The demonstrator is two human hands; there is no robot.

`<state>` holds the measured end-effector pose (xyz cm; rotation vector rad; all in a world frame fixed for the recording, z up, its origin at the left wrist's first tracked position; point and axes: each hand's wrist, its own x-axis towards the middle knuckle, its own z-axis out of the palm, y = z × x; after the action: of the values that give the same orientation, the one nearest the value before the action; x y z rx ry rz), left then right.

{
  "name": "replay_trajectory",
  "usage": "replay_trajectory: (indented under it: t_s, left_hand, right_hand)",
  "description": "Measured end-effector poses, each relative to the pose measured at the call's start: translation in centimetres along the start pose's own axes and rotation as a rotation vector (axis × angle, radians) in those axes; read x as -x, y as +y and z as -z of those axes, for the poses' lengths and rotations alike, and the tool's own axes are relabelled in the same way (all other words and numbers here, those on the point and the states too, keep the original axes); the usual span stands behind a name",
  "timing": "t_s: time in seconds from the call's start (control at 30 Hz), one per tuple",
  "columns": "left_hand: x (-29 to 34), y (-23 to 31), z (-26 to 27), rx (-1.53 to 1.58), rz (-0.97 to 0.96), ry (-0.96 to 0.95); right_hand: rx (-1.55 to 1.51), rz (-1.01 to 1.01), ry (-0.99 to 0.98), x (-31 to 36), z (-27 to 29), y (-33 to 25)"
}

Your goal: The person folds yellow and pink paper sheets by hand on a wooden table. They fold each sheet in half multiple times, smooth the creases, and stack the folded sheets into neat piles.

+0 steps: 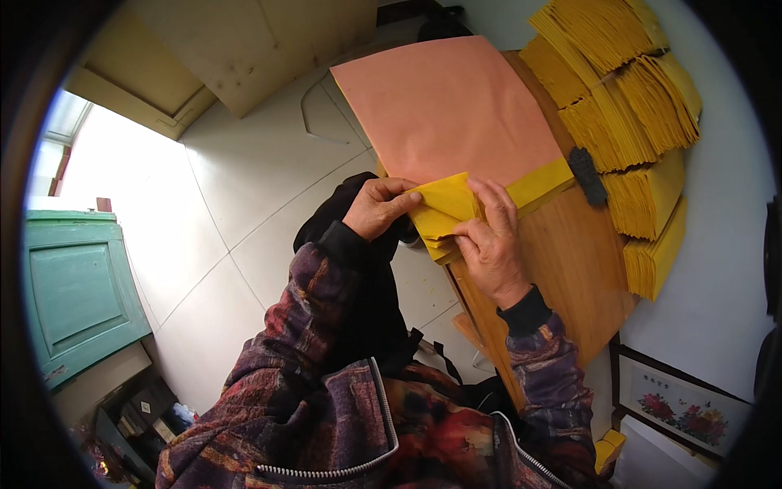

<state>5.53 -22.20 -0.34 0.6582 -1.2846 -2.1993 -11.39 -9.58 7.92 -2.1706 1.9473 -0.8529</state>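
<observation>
A stack of yellow paper (533, 186) lies along the near edge of a large pink sheet (448, 110) on the wooden table. At the stack's left end, a corner of yellow paper (444, 204) is lifted and folded over. My left hand (380, 205) pinches the left edge of this paper, thumb on top. On the other side, my right hand (495, 240) grips the folded part between thumb and fingers, its forefinger at the upper edge. Both hands are closed on the same paper. How many sheets they hold cannot be made out.
Several thick bundles of folded yellow paper (627, 122) are piled along the table's far right side, against the wall. A dark grey cloth-like piece (587, 175) lies beside the stack. Bare wood of the table (570, 261) shows at right. A green cabinet (81, 285) stands left.
</observation>
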Motion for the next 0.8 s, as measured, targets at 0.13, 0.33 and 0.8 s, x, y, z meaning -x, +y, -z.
replay_trajectory:
  t_s: [0.13,0.33,0.8]
  left_hand:
    - [0.1,0.0,0.2,-0.008,-0.013,-0.025]
    - [0.1,0.5,0.8,0.086,-0.008,-0.109]
    - [-0.1,0.0,0.0,-0.015,-0.003,-0.006]
  right_hand:
    - [-0.111,-0.075,-0.023,-0.4,0.0,0.0]
    - [-0.215,-0.161,-0.056,-0.4,0.0,0.5]
    - [-0.120,-0.119,0.036,0.4,-0.1,0.4]
